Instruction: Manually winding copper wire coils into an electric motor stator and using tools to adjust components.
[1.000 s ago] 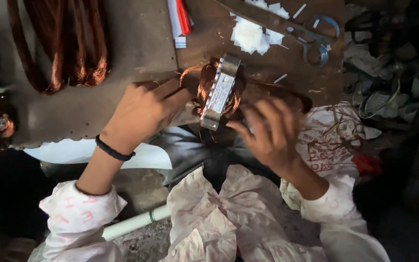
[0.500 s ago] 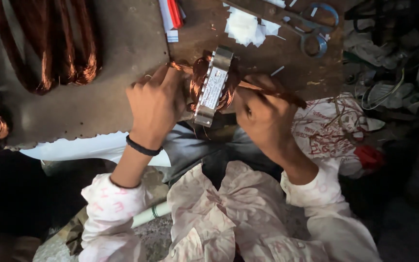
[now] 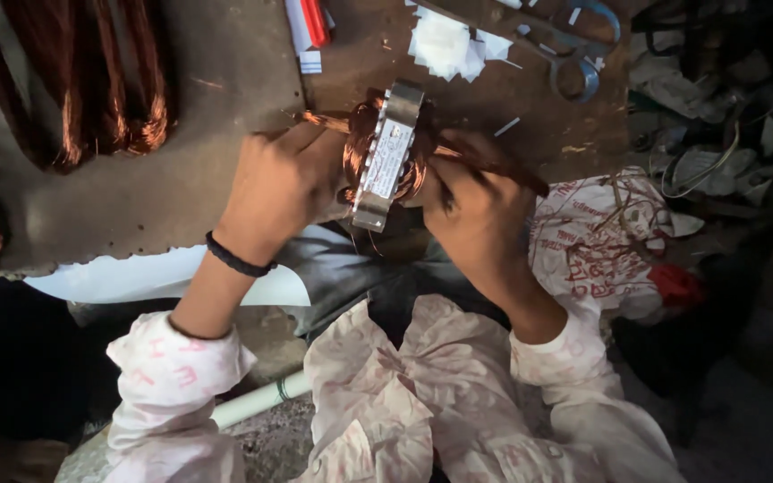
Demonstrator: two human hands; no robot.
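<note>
Metal motor core (image 3: 388, 154) wound with copper wire, long axis running near-to-far, tilted slightly right, left hand (image 3: 281, 186) clamped on its left side, right hand (image 3: 474, 207) gripping its right side over the tabletop (image 3: 163, 192)

Glossy copper windings (image 3: 364, 148) — metal stator (image 3: 386, 156)

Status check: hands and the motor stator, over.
Left hand gripping stator windings. Right hand holds stick against coil. Nothing blocking.
</note>
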